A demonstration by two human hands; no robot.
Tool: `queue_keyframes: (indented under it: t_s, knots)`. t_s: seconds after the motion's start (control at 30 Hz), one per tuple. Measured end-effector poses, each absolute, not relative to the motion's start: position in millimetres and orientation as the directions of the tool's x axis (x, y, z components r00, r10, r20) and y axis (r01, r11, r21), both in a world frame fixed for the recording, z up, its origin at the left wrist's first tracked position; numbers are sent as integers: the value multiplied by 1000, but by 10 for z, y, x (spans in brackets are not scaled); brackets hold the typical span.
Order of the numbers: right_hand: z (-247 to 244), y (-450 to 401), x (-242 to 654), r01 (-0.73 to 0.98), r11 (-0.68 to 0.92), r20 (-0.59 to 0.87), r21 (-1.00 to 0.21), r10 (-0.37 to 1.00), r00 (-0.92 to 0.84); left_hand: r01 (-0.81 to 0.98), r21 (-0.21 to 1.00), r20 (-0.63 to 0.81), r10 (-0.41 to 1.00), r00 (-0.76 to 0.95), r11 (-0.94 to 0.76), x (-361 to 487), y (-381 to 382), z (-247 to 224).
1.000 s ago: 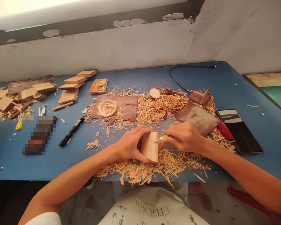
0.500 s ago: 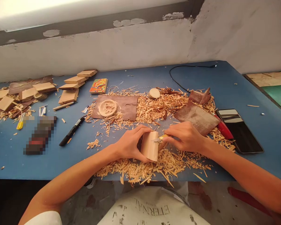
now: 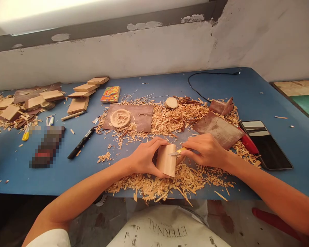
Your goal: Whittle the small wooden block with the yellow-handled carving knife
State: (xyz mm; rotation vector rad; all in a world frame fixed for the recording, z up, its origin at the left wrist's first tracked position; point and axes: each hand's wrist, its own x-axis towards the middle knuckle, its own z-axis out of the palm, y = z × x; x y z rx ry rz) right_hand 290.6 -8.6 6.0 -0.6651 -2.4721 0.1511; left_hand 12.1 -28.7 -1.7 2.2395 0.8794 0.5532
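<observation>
My left hand [image 3: 146,158] grips a pale wooden block [image 3: 166,161] by its two ends, thumb at the near end and fingers at the far end. The block stands tilted over a heap of wood shavings [image 3: 154,187]. In my right hand [image 3: 204,150] is a small yellow-handled craft knife [image 3: 181,150]. Its blade lies against the block's right side, pointing left. The fingers of my right hand are wrapped round the handle and hide most of it.
Beyond my hands, a carved wooden disc [image 3: 120,118] rests on brown sandpaper [image 3: 142,115]. A black marker [image 3: 81,143] lies left, a phone [image 3: 266,144] right. Wooden blocks [image 3: 78,104] are stacked at the back left. A log slice [image 3: 171,102] sits among shavings.
The whole view has shifted slightly, so things appear a little further right. Both hands keep their grip, and the knife blade is still against the block. A dark blur appears at the left edge.
</observation>
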Motion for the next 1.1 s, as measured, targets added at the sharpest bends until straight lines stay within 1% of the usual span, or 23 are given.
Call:
queue_keyframes:
  t_s: [0.2,0.37,0.67,0.97,1.1]
  knots:
    - [58,-90,2909,426,869,504,-250,493,-710,428,708,152,714,684,-561,123,-287,-16]
    - [63,-85,2912,422,865,488,-273,502,-714,442,706,130,715,687,-553,119,-283,-7]
    - [50,-85,2915,431,869,506,-243,492,-708,431,707,143,710,690,-561,118,-285,-11]
    - [57,-81,2913,427,867,502,-257,497,-708,423,707,157,708,688,-567,131,-288,30]
    - [67,-84,2910,428,866,497,-259,500,-709,443,691,129,701,701,-571,126,-303,48]
